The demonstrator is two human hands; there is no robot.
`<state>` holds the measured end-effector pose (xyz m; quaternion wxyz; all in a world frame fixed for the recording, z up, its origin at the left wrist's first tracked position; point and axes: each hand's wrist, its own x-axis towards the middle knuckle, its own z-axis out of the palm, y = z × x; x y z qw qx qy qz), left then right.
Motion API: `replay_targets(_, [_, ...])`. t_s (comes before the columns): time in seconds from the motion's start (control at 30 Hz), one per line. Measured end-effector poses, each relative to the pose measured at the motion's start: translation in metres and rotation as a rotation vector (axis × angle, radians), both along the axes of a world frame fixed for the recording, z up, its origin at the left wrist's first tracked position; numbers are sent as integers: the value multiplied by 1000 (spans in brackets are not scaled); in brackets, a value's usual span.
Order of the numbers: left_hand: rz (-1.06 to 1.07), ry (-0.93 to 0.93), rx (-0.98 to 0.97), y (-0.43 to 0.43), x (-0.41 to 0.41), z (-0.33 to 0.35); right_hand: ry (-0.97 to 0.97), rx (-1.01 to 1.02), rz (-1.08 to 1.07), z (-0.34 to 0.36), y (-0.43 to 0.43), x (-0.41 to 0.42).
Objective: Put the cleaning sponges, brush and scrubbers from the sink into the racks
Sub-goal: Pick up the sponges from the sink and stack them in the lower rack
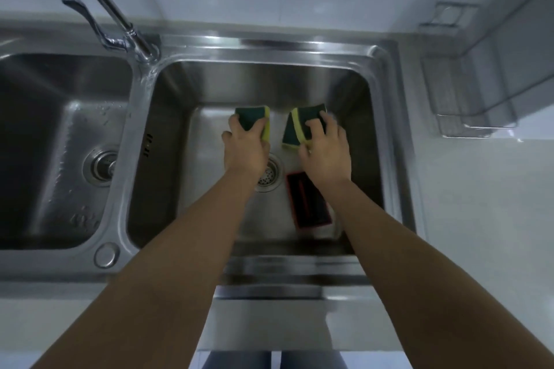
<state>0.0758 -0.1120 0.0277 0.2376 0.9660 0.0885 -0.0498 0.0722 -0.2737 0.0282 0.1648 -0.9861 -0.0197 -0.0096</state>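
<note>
— Two green-and-yellow sponges, one in each grip. My left hand (245,144) is closed over the left green-and-yellow foam sponge (254,120), fingers across the dark scouring face and the yellow foam showing along its right edge. My right hand (326,150) is curled on the right green-and-yellow foam sponge (295,129), which sits tilted, its yellow edge turned up.

— Where does all that lie?

— Down in the right basin of the stainless steel double sink (386,75), towards its back wall, the two sponges apart from each other. A flat black rectangular scrubber with a red rim (308,204) lies on the basin floor just beside the round drain strainer (269,174), partly under my right forearm.

— How will they handle?

— Light and soft, I judge. The foam gives under the fingers, so I pinch across the short sides and squeeze only enough to hold. The steel looks wet, so the sponges may be soaked, heavier than they seem and likely to drip. The scouring face is rough and should not slip.

— And the scrubber?

— Stiffer, I think, and lying flat on slick steel. I would get a fingertip under its long edge first. Whether it has a handle I cannot tell.

— Where do they go?

— The clear wire-and-mesh racks (467,93) stand on the white counter (479,189) right of the sink, near the wall.
</note>
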Motion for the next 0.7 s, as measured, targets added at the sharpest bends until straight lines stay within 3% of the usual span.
replay_targets(0.3, [-84, -138, -70, -73, -4, 67, -319, 58, -73, 82, -96, -11])
replay_targets(0.53, [-115, -156, -84, -130, 10, 70, -373, 91, -248, 95, -172, 17])
replay_targets(0.7, [-116, -163, -29, -154, 27, 62, -298, 91, -334, 85, -209, 51])
